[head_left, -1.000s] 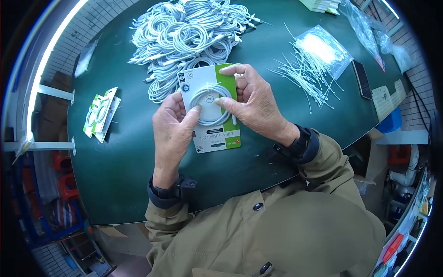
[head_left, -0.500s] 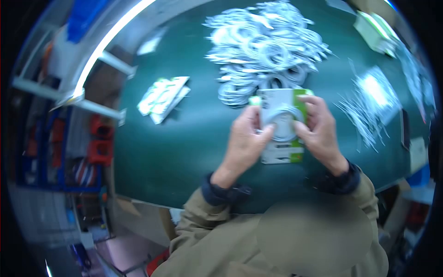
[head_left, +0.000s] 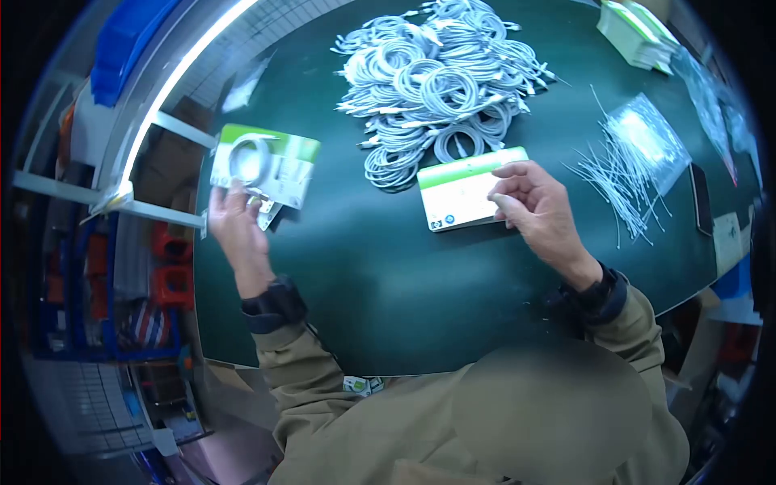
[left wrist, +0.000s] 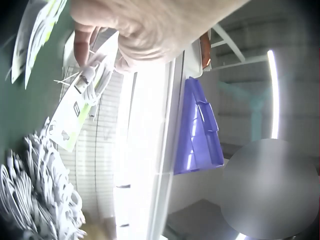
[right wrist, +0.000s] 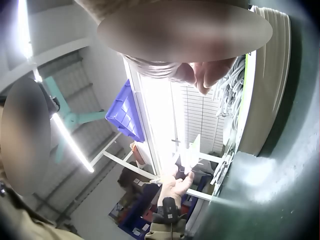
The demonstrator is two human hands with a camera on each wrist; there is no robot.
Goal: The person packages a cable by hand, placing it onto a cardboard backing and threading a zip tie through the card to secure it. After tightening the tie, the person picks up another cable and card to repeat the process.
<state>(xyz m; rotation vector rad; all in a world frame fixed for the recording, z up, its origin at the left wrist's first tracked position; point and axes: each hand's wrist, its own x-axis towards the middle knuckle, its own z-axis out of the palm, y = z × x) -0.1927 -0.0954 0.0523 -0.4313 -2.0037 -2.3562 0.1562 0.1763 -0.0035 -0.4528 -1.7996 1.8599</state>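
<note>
My left hand (head_left: 238, 234) pinches a white-and-green cable card (head_left: 287, 170) by its near edge, with a coiled white cable (head_left: 250, 159) on it. In the left wrist view, a USB plug (left wrist: 84, 81) shows on the card beside my fingers. Below this card, other carded cables (head_left: 268, 217) peek out on the green table. My right hand (head_left: 535, 212) hovers over the right end of a stack of blank-looking cards (head_left: 453, 198), fingers loosely bent, nothing seen between them. The right wrist view shows the thick side of that stack (right wrist: 272, 75).
A large heap of coiled white cables (head_left: 436, 73) lies at the back. Loose cable ties (head_left: 618, 186) and a clear bag (head_left: 651, 133) are to the right, near a phone (head_left: 701, 198). More green-and-white cards (head_left: 634, 36) stand at the back right.
Earlier both hands held the carded cable at the middle. My right hand has let go, and my left hand has carried it left over the other carded cables. The card stack is now uncovered.
</note>
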